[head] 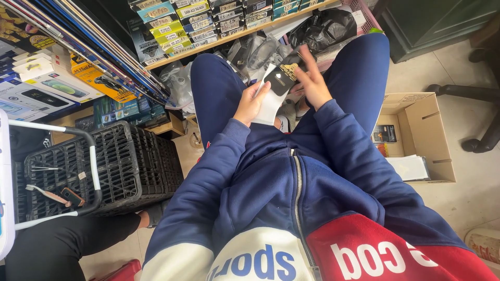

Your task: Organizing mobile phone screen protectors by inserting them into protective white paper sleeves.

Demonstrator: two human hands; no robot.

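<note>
A: Floor (458,67) — pale tiles, daylit. Wooden shelf (239,32) up top, packed with boxed stock.

B: Noted. Black plastic crate (125,166) at left, open cardboard box (422,130) at right — dark cabinet (432,21) in the far corner.

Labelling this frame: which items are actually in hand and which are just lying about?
In hand:
left hand holding white package
right hand on small black item

Lying about:
black crate
cardboard box
shelf boxes
black bag

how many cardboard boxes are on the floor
1: an open cardboard box on the floor to the person's right, holding papers and small packets. Others may be hidden behind the legs.
</note>
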